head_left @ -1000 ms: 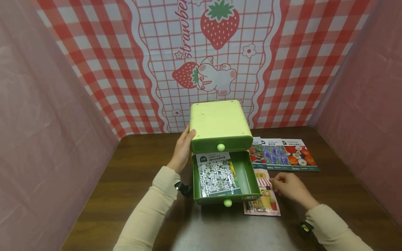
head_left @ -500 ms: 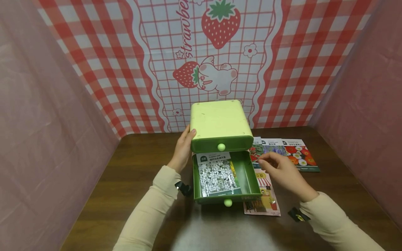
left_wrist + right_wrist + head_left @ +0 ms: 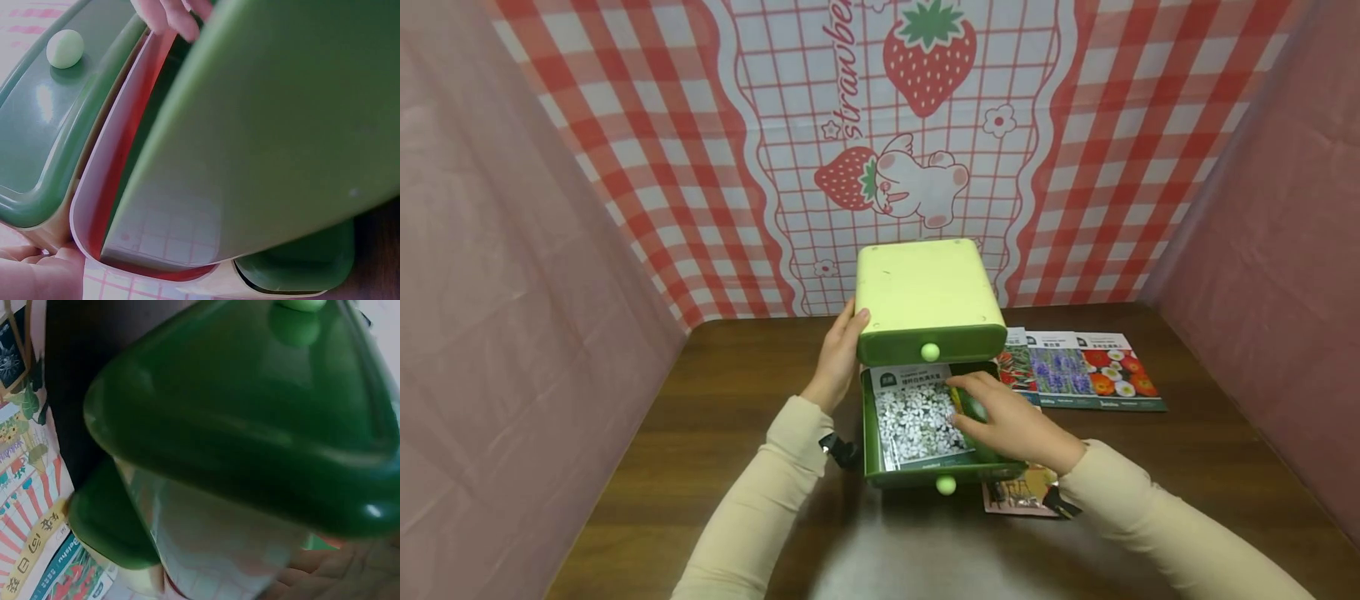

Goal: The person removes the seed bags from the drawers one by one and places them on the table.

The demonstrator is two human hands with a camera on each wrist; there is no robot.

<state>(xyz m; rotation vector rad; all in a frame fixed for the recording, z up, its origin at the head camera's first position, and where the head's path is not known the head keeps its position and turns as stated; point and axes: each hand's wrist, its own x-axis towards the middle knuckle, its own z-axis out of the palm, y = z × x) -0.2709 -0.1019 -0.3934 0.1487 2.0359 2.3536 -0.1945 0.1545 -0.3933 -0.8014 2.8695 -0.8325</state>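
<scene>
A small cabinet (image 3: 928,287) with a pale yellow-green top and green drawer fronts stands mid-table. Its lower drawer (image 3: 917,479) is pulled out; the upper one is closed. Inside lies a flower seed packet (image 3: 913,425) picturing white blossoms, over another whose yellow edge peeks out on the right. My left hand (image 3: 833,362) rests against the cabinet's left side, thumb near the front corner. My right hand (image 3: 1018,421) reaches over the drawer's right wall, fingers loosely bent, fingertips at the packets' right edge. Whether they touch the packets I cannot tell. The wrist views mostly show the drawer's underside and front.
Three more seed packets lie right of the cabinet, picturing red flowers (image 3: 1017,367), purple spikes (image 3: 1062,371) and orange-and-white poppies (image 3: 1120,372). A pink illustrated packet (image 3: 1015,496) sits partly under the drawer's right side. A checked strawberry cloth (image 3: 925,192) hangs behind.
My right hand has moved left from beside the pink packet, passing over the table packets, to inside the open drawer. The left hand has stayed at the cabinet's side.
</scene>
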